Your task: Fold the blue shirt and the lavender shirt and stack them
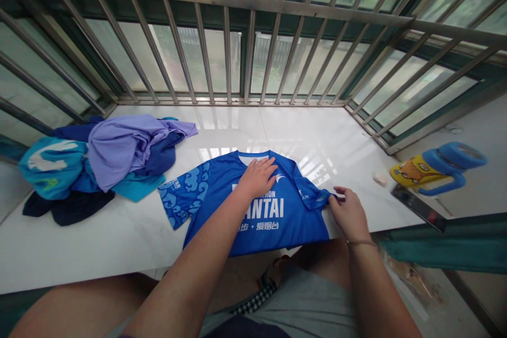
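Observation:
A blue T-shirt [261, 222] with white lettering lies front up on the white ledge, its collar toward the window and its hem over the near edge. My left hand [259, 175] rests flat on the chest below the collar, fingers spread. At the right, my right hand [348, 211] pinches the edge of the shirt's sleeve between thumb and fingers; that sleeve is bunched. The patterned left-side sleeve [186, 193] is spread out on the ledge.
A heap of clothes [122, 153], purple, navy and teal, lies at the left. On the right stand a yellow and blue bottle [431, 166], a dark flat box [418, 206] and a small pale object [379, 178]. Metal window bars [253, 5] border the ledge [253, 121].

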Available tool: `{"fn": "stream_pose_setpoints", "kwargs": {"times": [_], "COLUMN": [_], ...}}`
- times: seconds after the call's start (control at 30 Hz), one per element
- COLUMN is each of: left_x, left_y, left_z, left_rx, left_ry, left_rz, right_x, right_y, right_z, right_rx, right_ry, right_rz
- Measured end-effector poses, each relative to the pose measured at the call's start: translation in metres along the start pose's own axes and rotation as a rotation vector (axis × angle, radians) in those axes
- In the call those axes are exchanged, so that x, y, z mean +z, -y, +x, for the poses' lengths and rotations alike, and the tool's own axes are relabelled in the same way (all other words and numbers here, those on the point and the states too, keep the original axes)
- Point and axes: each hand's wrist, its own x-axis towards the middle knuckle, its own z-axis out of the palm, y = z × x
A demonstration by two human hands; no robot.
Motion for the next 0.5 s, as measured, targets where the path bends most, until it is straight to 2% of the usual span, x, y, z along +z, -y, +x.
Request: {"fn": "stream_pose_setpoints", "kwargs": {"times": [0.07, 0.13, 0.2, 0.27, 0.33, 0.4, 0.5], "left_x": [0.001, 0.0, -0.004, -0.007, -0.007, -0.004, 0.007], "left_y": [0.0, -0.001, -0.006, -0.013, -0.021, -0.027, -0.027], "left_z": [0.003, 0.01, 0.023, 0.038, 0.052, 0.06, 0.062], "left_rx": [0.064, 0.189, 0.284, 0.291, 0.265, 0.263, 0.232], "left_ry": [-0.006, 0.014, 0.032, 0.046, 0.066, 0.092, 0.08], "left_rz": [0.038, 0.074, 0.088, 0.068, 0.041, 0.028, 0.023], "right_x": [0.0, 0.002, 0.005, 0.01, 0.014, 0.015, 0.01], "right_y": [0.004, 0.011, 0.019, 0.026, 0.031, 0.035, 0.038], "right_z": [-0.003, -0.007, -0.013, -0.018, -0.021, -0.021, -0.015], "right_rx": [-0.261, -0.49, -0.595, -0.605, -0.561, -0.468, -0.248], "right_ry": [-0.002, 0.077, 0.188, 0.247, 0.253, 0.228, 0.116], "right_rz": [-0.044, -0.064, -0.096, -0.152, -0.172, -0.137, -0.064]}}
